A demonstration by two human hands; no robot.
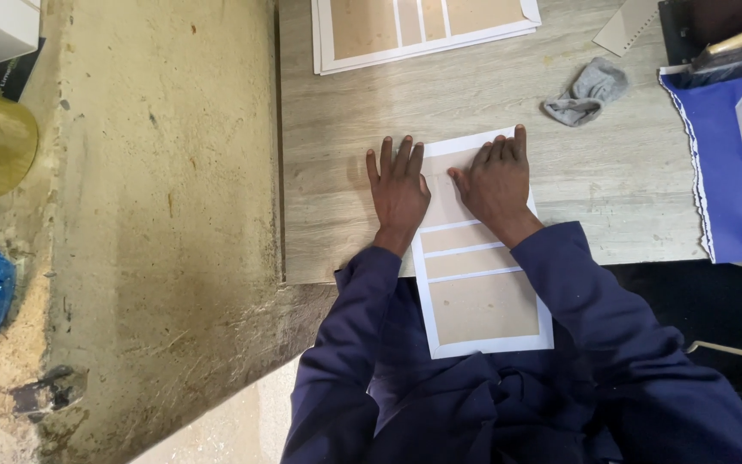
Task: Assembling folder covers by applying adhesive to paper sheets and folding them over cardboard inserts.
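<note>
Both hands lie flat, fingers together and stretched out, pressing down on the far end of a white sheet with tan panels (474, 283). The left hand (398, 191) covers its left edge and partly rests on the wood-grain worktop (345, 112); the right hand (498, 182) sits just beside it on the sheet. The sheet's near end overhangs the worktop's edge above the dark blue sleeves. Further off lie a stack of similar sheets (422, 30), a crumpled grey cloth (587, 93) and a blue cloth (723, 172).
</note>
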